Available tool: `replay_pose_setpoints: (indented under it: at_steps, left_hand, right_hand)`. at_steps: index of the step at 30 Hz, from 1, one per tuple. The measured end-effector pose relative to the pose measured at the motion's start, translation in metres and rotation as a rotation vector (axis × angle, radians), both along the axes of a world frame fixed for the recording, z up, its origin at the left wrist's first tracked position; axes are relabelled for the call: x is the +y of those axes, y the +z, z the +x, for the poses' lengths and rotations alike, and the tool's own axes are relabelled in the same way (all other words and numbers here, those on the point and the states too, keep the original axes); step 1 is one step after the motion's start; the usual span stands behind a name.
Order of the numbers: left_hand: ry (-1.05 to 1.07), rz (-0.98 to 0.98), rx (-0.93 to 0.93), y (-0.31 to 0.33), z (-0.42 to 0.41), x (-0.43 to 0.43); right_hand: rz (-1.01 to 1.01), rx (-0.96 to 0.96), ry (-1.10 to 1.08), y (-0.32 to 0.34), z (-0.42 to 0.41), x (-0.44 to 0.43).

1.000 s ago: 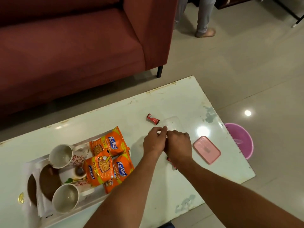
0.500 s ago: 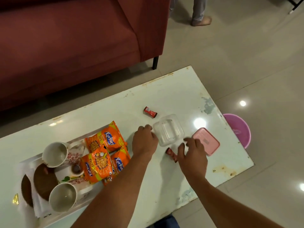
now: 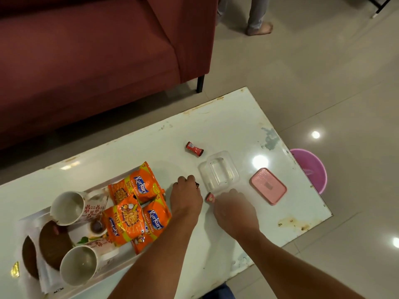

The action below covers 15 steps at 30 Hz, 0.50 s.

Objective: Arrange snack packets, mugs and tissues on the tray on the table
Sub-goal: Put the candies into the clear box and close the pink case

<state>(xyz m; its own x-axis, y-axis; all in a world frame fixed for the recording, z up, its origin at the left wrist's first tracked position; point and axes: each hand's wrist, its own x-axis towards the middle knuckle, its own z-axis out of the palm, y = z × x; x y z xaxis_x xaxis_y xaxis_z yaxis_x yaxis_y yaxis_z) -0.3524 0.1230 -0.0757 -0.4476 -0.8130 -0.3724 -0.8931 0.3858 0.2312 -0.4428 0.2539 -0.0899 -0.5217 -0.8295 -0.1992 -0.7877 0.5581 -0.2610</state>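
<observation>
Glossy white table (image 3: 226, 126) carries a clear rectangular plastic box (image 3: 219, 171). At its 7 o'clock, the left hand (image 3: 186, 196) pinches a small wrapped candy (image 3: 197, 185); the right hand (image 3: 234, 209), at 6 o'clock, grips another red candy (image 3: 210, 198).

I have one view only, worn on the head, looking steeply down and forward from close above the white rectangular table (image 3: 226, 130); the dark red fabric sofa (image 3: 86, 61) lies beyond its far edge.

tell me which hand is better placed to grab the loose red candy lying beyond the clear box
Left, probably. The left hand sits nearer the loose red candy, with bare table between. The right hand would have to cross the clear box, and seems to hold another candy.
</observation>
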Motion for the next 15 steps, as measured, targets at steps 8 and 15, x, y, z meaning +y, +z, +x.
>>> replay_pose_setpoints:
  at_steps: [8, 15]
  left_hand:
    - [0.06, -0.046, 0.365, 0.029, -0.015, -0.007]
    - [0.023, 0.076, 0.409, 0.037, -0.056, -0.001]
  right_hand:
    - [-0.167, -0.058, -0.194, 0.023, -0.004, 0.008]
    - [-0.27, -0.065, -0.482, 0.043, -0.027, 0.0]
